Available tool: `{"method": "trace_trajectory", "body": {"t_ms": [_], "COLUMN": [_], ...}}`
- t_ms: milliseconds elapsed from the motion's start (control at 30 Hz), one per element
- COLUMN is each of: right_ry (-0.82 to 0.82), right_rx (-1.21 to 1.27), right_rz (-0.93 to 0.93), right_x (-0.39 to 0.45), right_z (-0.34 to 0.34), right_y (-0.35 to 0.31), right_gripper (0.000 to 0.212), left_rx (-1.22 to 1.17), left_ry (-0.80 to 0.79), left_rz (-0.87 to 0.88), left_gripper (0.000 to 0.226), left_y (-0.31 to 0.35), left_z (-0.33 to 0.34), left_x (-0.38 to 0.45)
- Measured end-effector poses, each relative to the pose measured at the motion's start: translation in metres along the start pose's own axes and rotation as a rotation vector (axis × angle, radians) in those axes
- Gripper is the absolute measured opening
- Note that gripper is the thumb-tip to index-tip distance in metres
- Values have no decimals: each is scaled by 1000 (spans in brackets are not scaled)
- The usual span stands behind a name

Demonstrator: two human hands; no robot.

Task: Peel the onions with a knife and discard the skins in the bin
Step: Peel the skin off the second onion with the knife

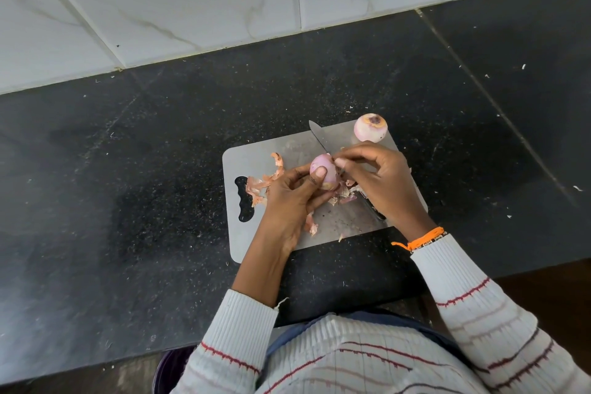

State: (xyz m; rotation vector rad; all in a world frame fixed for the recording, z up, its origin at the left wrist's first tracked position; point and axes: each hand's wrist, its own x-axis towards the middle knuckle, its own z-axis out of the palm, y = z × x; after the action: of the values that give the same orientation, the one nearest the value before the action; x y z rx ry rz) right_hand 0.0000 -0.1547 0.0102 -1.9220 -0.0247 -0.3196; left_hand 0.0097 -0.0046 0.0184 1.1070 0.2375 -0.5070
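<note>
Peeling this onion (323, 171) over the cutting board (256, 153), I cradle it in my left hand (289, 198), thumb on top, while my right hand (377, 179) pinches skin at its tip with the knife (319, 137) tucked underneath. Loose skins (260, 184) litter the board; the blade sits near my thumb, so a slip could nick it, I reckon.

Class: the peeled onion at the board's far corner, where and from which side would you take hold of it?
Grip the peeled onion around its round sides, coming from above. Its cut end faces up, it sits free at the board corner, and nothing touches it.
</note>
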Motion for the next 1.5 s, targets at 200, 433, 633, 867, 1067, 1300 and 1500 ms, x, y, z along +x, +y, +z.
{"method": "trace_trajectory", "body": {"t_ms": [200,433,633,867,1067,1300,1500], "right_ry": [41,34,113,76,59,93,101], "right_rx": [-64,-229,-173,-24,52,-80,-80], "right_rz": [-98,-199,-37,226,206,95,97], "right_x": [1,1,1,2,1,2,3], "right_z": [-1,2,5,0,2,1,1], "right_y": [-3,-7,-4,10,-13,-17,-19], "right_gripper": [8,7,9,14,24,13,11], "left_rx": [58,93,92,58,201,238,303], "left_ry": [16,10,-31,-108,-72,-42,-37], "left_rz": [22,24,28,25,135,173,208], "left_gripper": [55,43,38,26,42,51,50], "left_y": [1,1,1,3,1,6,7], "left_z": [1,1,1,0,-3,-1,-1], "left_x": [-2,-1,-1,0,2,-1,-3]}}
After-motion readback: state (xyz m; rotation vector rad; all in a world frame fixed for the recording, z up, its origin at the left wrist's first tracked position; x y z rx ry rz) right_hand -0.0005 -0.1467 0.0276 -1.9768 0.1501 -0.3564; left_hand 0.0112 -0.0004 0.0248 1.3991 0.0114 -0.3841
